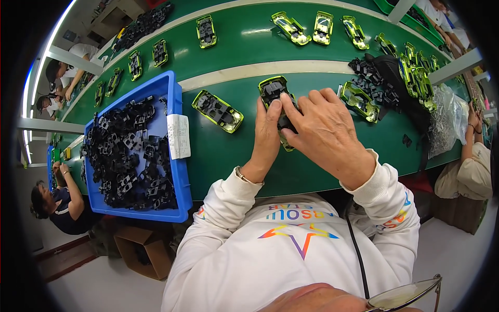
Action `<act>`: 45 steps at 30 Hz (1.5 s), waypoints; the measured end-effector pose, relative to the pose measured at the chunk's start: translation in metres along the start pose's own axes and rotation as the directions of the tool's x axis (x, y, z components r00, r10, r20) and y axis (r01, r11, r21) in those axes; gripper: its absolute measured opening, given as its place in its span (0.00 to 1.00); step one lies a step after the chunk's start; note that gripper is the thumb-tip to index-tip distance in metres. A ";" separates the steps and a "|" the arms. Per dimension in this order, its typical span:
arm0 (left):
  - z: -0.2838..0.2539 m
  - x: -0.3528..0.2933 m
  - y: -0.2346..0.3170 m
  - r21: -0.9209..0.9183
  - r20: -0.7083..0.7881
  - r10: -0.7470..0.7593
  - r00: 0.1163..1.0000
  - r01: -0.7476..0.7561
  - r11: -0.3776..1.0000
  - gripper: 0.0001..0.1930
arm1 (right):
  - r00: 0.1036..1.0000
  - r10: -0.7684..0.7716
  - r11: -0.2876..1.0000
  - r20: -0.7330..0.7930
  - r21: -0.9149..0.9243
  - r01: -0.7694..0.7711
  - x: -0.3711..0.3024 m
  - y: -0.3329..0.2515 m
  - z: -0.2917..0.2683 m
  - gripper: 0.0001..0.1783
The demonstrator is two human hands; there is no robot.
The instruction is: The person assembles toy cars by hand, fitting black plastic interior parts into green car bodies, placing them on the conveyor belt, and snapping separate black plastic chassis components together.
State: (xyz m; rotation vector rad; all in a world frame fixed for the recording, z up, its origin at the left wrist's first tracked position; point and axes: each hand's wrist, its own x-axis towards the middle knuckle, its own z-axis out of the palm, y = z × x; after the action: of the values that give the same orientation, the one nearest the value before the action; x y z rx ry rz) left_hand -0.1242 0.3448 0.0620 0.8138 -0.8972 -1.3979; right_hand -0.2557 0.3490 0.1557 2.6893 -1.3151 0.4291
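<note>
In front of my chest is a lime-green toy car body [281, 82] with a black seat insert [271, 92] inside. My left hand [266, 140] wraps its left side, thumb on top. From the right, my right hand [330, 132] grips the same body, its index finger and thumb pressing on the black insert and covering much of it. Left of my hands lies another green car body [217, 111] with a black insert. Just beyond my right hand, a green car body [358, 102] rests on the green table [228, 166].
A blue bin [180, 182] full of black inserts stands at left. Black parts [371, 83], piled green bodies [416, 78] and a clear plastic bag [449, 112] lie at right. Several car bodies sit along the far green strip [239, 39]. Other people work at both sides.
</note>
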 end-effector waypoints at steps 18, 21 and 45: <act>-0.002 0.001 0.004 -0.095 -0.021 0.014 1.000 -0.016 0.995 0.18 | 0.995 0.095 0.943 0.035 0.317 -0.101 0.009 0.000 0.002 0.24; -0.004 -0.001 0.003 -0.080 -0.028 0.007 1.000 -0.009 0.997 0.17 | 0.998 0.060 0.958 -0.018 0.281 -0.053 0.007 -0.003 0.009 0.25; 0.000 0.003 -0.006 -0.068 0.163 -0.096 0.982 0.108 0.992 0.24 | 0.840 0.405 0.158 0.361 0.878 -0.453 0.014 0.053 0.039 0.20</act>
State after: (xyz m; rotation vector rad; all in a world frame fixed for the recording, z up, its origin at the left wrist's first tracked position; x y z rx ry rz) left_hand -0.1271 0.3414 0.0565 0.7050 -0.9283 -1.5952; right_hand -0.2815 0.2963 0.1214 2.9371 -2.4828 1.7913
